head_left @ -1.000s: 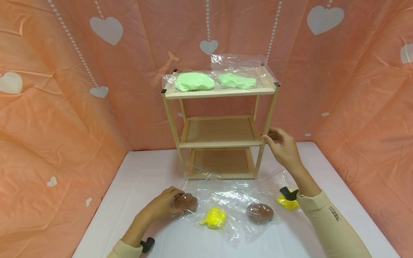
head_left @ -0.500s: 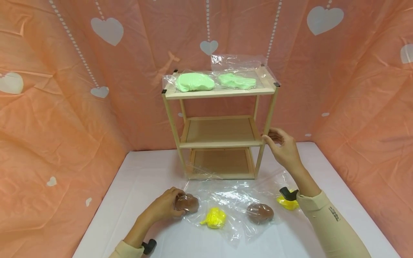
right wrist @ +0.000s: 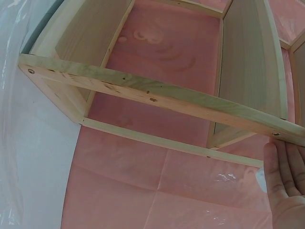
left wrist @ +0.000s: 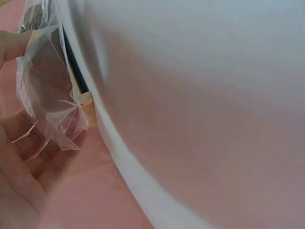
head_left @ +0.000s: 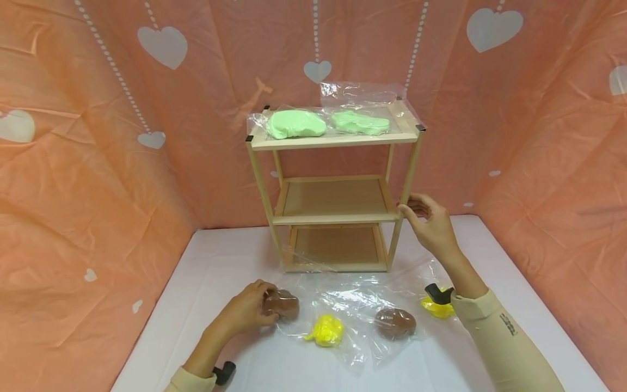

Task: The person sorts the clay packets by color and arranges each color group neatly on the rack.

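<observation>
My left hand (head_left: 249,309) grips a brown lump of clay (head_left: 285,306) in a clear plastic bag, low over the front left of the table. In the left wrist view, thumb and fingers curl round the bagged brown clay (left wrist: 47,71), partly hidden by glare. My right hand (head_left: 433,227) holds the front right post of a three-tier wooden shelf (head_left: 335,220), thumb in front and fingers alongside. The right wrist view has the fingers of that hand (right wrist: 288,176) against the post (right wrist: 157,98). Two bagged light green lumps (head_left: 296,124) lie on the top tier.
In front of the shelf lie a bagged yellow lump (head_left: 327,330), a second brown lump (head_left: 395,323) and another yellow piece (head_left: 437,308) partly behind the right wrist. Their clear bags overlap on the white table (head_left: 220,256). Orange cloth with hearts (head_left: 220,136) encloses the back and sides.
The left hand, with the bagged brown clay, shifted slightly right, then back left and a little up toward the shelf. The right hand stays on the post.
</observation>
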Available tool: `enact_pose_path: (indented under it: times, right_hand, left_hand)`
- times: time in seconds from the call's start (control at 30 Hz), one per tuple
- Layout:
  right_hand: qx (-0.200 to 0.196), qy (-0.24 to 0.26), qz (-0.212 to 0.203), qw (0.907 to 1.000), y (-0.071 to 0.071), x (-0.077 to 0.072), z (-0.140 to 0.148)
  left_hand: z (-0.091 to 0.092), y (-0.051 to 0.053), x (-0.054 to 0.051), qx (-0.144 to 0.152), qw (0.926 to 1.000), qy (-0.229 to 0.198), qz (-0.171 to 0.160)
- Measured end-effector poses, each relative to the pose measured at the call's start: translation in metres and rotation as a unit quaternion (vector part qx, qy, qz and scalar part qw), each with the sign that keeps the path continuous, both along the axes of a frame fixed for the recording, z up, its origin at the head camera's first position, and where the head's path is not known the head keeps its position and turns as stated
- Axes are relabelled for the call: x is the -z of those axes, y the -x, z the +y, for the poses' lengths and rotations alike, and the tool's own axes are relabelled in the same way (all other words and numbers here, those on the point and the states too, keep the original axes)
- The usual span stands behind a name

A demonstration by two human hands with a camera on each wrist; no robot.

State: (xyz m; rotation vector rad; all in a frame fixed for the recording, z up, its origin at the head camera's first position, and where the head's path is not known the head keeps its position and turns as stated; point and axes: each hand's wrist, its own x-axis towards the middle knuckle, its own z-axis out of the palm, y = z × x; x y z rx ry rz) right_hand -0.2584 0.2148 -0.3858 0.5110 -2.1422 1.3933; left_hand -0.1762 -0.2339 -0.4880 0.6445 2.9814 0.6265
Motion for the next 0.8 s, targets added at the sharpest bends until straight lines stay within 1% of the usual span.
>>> enact_pose_path:
  times: [0.13,0.3,0.43,0.6,0.73,0.8]
  right_hand:
    - [-0.001,0.001,0.001,1.0,0.0,0.001,0.0]
    - [0.002,-0.001,0.004,1.0,0.0,0.001,0.0]
    - [0.001,-0.001,0.005,1.0,0.0,0.0,0.0]
    - [0.001,0.001,0.003,1.0,0.0,0.001,0.0]
    - [0.002,-0.001,0.002,1.0,0.0,0.001,0.0]
    - [0.003,-0.001,0.003,1.0,0.0,0.001,-0.001]
  left_hand:
    - [-0.001,-0.001,-0.006,-0.004,1.0,0.003,0.009]
    - [-0.001,-0.004,-0.014,-0.016,0.9998,0.001,0.014]
    - [-0.001,-0.006,-0.021,-0.013,0.9996,-0.008,0.026]
    - [-0.003,-0.008,-0.026,0.019,0.9969,-0.045,0.061]
    - [-0.004,-0.008,-0.027,0.049,0.9907,-0.073,0.103]
    - [-0.003,-0.008,-0.027,0.055,0.9883,-0.081,0.116]
